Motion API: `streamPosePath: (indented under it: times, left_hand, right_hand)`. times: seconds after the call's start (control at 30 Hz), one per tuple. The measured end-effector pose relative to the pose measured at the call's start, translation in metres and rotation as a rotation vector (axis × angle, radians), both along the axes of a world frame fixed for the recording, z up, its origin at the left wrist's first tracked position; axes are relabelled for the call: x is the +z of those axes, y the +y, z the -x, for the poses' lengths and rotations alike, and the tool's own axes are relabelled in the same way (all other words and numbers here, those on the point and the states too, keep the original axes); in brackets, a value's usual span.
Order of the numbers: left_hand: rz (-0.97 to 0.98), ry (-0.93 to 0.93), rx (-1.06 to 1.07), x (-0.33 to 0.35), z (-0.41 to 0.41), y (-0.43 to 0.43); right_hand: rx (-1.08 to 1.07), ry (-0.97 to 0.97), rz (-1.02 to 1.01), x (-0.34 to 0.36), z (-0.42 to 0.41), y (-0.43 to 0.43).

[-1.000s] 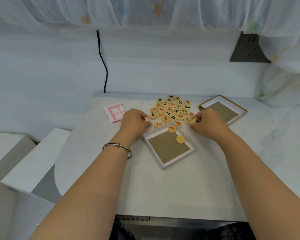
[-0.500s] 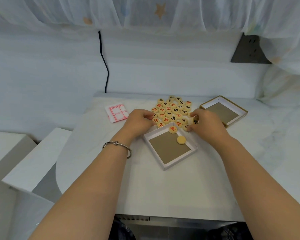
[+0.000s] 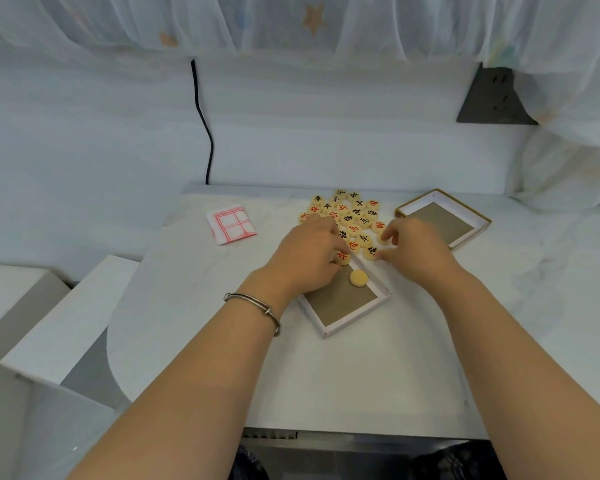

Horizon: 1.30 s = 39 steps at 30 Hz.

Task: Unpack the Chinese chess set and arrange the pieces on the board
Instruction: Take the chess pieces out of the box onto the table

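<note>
A pale, marble-look table (image 3: 326, 382) is standing against a white padded wall, and a sheer curtain (image 3: 291, 26) printed with stars is hanging across the top. A black cable (image 3: 204, 133) is running down the wall behind the table, and a dark socket (image 3: 496, 98) is showing at the upper right. A folded board (image 3: 231, 225), white with red lines, is lying at the table's far left. Round cream pieces (image 3: 352, 213), marked in red or black, are lying face up in a tight cluster at the far middle. A shallow tray (image 3: 347, 308) is sitting at an angle just in front of them, holding a blank piece (image 3: 358, 277) beside its right wall and a red piece (image 3: 343, 258) at its far corner. A lid (image 3: 444, 220) is lying to the right of the cluster.

Both bare forearms are reaching forward from the bottom edge and closing in on the cluster, with a metal bangle (image 3: 253, 303) circling the left wrist. The left hand (image 3: 305, 254) is lying palm down over the tray's far corner, fingers bent downward and touching the red piece; whether it is gripping anything cannot be told. The right hand (image 3: 416, 251) is resting palm down at the cluster's near right edge, fingers loosely extended, forefinger and thumb touching two pieces and gripping nothing
</note>
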<state>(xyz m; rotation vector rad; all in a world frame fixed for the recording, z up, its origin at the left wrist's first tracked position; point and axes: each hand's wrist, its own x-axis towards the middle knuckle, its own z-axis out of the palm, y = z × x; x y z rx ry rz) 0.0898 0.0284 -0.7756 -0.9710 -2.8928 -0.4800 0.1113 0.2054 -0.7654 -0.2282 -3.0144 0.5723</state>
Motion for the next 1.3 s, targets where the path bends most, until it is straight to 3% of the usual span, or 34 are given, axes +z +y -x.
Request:
streamPosePath:
  times: [0.1, 0.23, 0.4, 0.67, 0.9, 1.03, 1.3]
  left_hand:
    - [0.130, 0.098, -0.011, -0.009, 0.001, -0.002]
    - [0.134, 0.095, 0.024, -0.014, 0.004, -0.004]
    - [0.078, 0.120, 0.042, -0.017, 0.005, -0.002]
    - [0.001, 0.129, 0.025, -0.020, 0.008, -0.004]
    - [0.000, -0.025, 0.008, -0.011, 0.009, -0.012]
    - [-0.068, -0.014, 0.034, -0.008, 0.009, -0.013]
    - [0.008, -0.021, -0.022, -0.014, 0.007, -0.009]
  right_hand:
    - [0.147, 0.091, 0.043, 0.010, -0.009, -0.012]
    - [0.288, -0.156, -0.104, 0.007, -0.014, -0.021]
    - [0.308, -0.188, -0.141, 0.003, -0.014, -0.025]
    - [0.338, -0.218, -0.017, 0.000, -0.017, -0.021]
    - [0.377, -0.236, 0.096, 0.000, -0.019, -0.020]
    - [0.339, -0.113, 0.061, 0.001, -0.017, -0.020]
    - [0.403, -0.248, -0.042, 0.004, -0.022, -0.020]
